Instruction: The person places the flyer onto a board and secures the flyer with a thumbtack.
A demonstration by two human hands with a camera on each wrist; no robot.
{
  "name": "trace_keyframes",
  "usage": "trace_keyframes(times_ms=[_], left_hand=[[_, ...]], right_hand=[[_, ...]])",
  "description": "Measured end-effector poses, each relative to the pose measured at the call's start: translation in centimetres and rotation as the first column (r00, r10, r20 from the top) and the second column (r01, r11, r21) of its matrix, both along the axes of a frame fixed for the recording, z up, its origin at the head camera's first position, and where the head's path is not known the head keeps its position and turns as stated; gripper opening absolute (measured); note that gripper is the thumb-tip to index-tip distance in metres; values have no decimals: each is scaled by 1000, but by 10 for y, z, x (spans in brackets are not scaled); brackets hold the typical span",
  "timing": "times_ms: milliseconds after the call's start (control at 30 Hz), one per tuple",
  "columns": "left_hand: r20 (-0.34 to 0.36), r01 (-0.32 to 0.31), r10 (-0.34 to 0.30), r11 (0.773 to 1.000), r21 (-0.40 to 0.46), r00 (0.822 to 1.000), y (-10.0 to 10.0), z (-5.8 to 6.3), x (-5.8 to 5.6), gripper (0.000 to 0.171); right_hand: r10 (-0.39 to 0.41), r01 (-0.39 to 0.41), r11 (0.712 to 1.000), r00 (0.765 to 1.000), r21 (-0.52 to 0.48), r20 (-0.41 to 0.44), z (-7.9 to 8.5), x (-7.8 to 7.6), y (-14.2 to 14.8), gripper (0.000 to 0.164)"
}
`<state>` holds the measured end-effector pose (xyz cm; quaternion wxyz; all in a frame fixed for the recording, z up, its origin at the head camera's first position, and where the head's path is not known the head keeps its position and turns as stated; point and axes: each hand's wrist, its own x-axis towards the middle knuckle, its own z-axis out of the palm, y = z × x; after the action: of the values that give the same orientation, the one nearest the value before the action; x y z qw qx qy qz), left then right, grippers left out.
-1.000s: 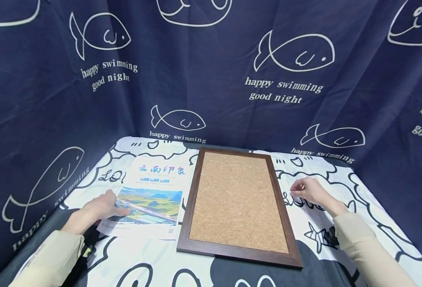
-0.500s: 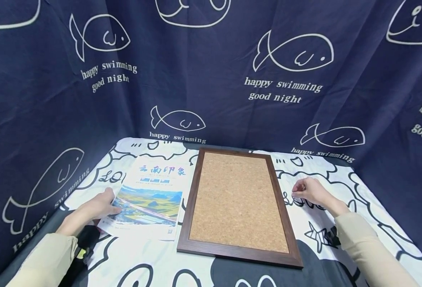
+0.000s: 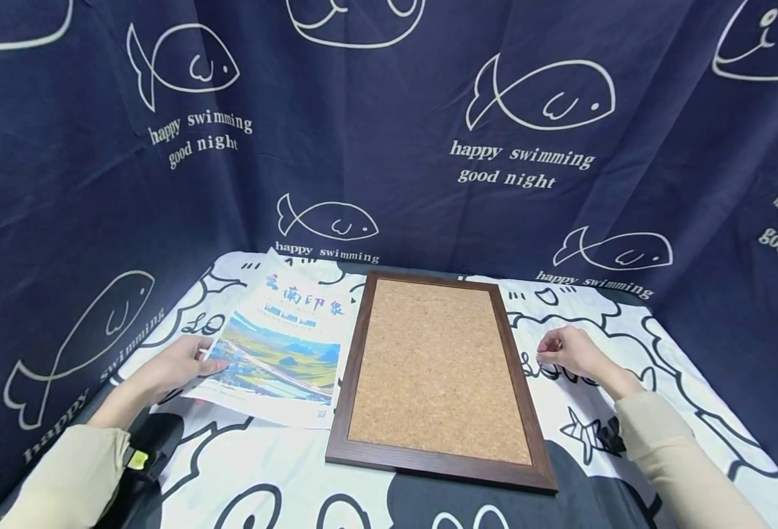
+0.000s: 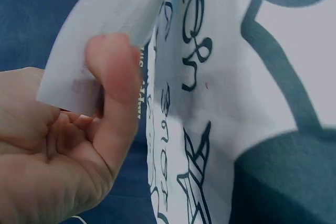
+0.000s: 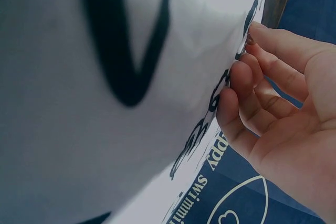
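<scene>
My left hand (image 3: 180, 362) pinches the left edge of a printed paper poster (image 3: 283, 353) with a colourful landscape and Chinese lettering. In the left wrist view the thumb and fingers grip a curled part of the poster (image 4: 113, 6), its pale back showing. The sheet is tilted, its left side raised off the cloth. Beside it lies a brown-framed cork board (image 3: 438, 367), flat on the table. To the right of the board, my right hand (image 3: 574, 351) rests on the cloth, fingers loosely curled; in the right wrist view the fingertips (image 5: 228, 103) touch the cloth and nothing clear is held.
A white cloth with black cartoon drawings (image 3: 283, 463) covers the table. Dark blue curtains (image 3: 395, 132) with fish drawings and lettering hang behind and at both sides. The board's left frame edge runs right alongside the poster.
My left hand has lifted the poster's left side off the cloth, and the sheet has turned and shifted slightly away from me. The right hand and cork board stay in place.
</scene>
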<state>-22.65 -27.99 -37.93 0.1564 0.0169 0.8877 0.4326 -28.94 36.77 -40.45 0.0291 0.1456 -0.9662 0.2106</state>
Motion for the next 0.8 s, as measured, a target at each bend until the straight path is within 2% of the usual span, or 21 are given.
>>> trace_keyframes(times_ms=[200,500,667,800], left_hand=[[14,-9,8,995,100,1000,4,8,-3,44],[-11,-16,17,996,91,1000,3,26,-5,47],[-66,-34,39,996,86,997,2,33,-9,49],[-100,-45,57,992,118,993,7,37,-12,49]], right_hand=[[-47,46,998,999,48,20,2,-1,-3,8],[-68,66,995,997,69,32,-1,-4,-5,6],[-74,72,995,996,66,43,-2,-2,-5,7],[-77,74,995,996,67,39,-2,-3,-4,7]])
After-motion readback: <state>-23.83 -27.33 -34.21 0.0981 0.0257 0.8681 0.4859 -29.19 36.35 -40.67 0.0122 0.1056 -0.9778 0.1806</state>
